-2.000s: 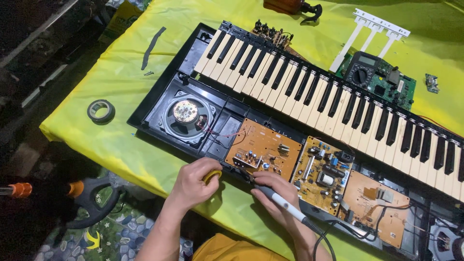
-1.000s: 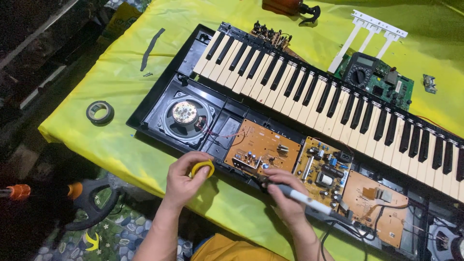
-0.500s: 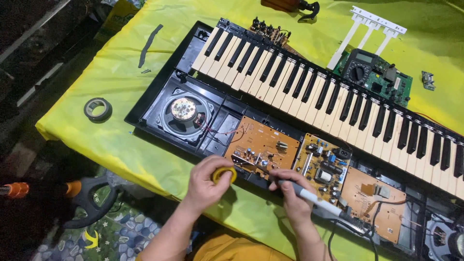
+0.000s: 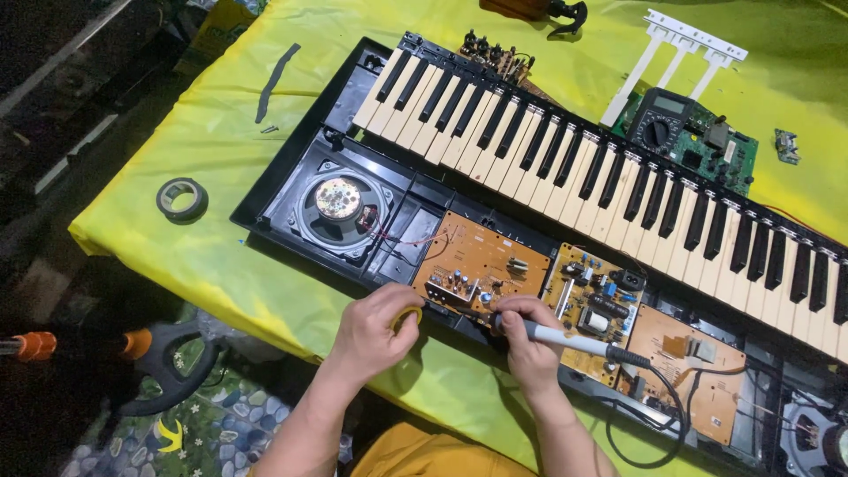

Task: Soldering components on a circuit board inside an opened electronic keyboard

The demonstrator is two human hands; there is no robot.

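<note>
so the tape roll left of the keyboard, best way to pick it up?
Pinch the tape roll across its rim, one finger in the open centre and one outside, coming straight down from above. It lies flat on the yellow cloth, hole upward, apart from other things.

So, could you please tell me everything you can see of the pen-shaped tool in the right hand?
The soldering iron is slim, with a pale grey plastic-looking body and a black collar where its dark cord leaves and loops over the yellow cloth. It lies nearly level, tip toward the orange circuit board at the keyboard's near edge. The right hand grips its front; the tip is hidden by fingers.
</note>
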